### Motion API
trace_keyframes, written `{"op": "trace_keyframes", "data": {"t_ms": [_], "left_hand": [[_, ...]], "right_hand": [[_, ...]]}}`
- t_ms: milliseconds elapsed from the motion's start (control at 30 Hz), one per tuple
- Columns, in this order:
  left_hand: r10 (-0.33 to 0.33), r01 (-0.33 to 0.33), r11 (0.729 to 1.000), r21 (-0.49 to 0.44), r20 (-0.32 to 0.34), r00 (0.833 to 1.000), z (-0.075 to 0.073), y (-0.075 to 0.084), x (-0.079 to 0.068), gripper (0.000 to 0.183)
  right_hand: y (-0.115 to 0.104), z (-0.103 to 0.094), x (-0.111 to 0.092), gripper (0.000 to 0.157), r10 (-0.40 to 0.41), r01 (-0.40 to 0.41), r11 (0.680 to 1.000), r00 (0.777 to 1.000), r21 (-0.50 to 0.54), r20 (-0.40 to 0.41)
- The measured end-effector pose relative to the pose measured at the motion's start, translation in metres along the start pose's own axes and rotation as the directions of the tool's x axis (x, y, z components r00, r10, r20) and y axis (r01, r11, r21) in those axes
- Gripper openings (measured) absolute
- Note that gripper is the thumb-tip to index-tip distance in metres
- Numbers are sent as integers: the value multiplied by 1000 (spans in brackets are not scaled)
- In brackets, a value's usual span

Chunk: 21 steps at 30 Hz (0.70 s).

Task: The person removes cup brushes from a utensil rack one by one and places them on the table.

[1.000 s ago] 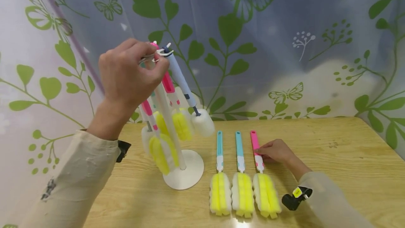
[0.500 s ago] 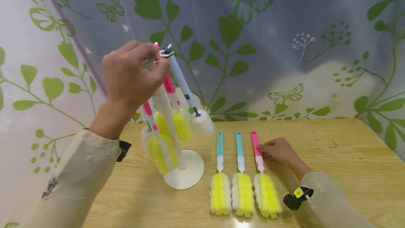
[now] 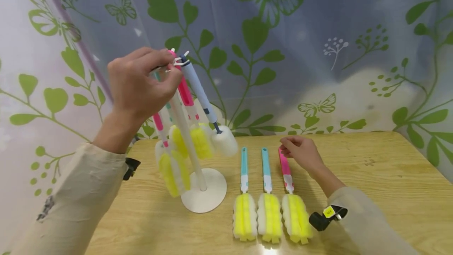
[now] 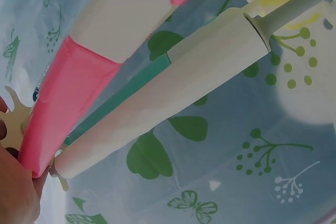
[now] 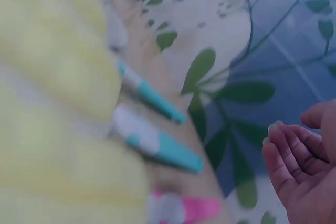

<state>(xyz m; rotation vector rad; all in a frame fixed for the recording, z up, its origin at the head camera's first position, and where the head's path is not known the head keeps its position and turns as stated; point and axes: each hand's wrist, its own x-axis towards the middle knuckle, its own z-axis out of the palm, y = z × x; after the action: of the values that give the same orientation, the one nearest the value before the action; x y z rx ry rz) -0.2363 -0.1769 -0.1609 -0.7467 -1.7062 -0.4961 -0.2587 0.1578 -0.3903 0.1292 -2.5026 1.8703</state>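
My left hand pinches the top of a white stand, by its hooks. Several sponge brushes hang there, including one with a blue-grey handle and a white head, and pink-handled ones. The left fingers hide part of the hooks. On the table lie three yellow-and-white sponge brushes in a row: a teal-handled brush, a light-blue one and a pink one. Just above the pink handle's top end is my right hand, with loosely bent fingers and nothing in them, as the right wrist view shows.
The stand's round white base rests on the wooden table, left of the brush row. A curtain printed with leaves and butterflies hangs behind the table.
My right hand has left the pink brush's handle and risen slightly up and to the left. The left hand keeps its grip on the stand's top, shifting slightly left.
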Motion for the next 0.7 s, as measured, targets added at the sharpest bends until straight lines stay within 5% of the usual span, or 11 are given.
{"op": "trace_keyframes", "data": {"t_ms": [367,700], "left_hand": [[52,-54,996,-76,-31,998,2,-4,2,27],[13,-13,936,-352,-3,1000,-4,-14,3,28]], "right_hand": [[-85,38,0,35,-238,227,966,967,121,90],[-141,77,-8,34,-465,450,884,875,125,138]]}}
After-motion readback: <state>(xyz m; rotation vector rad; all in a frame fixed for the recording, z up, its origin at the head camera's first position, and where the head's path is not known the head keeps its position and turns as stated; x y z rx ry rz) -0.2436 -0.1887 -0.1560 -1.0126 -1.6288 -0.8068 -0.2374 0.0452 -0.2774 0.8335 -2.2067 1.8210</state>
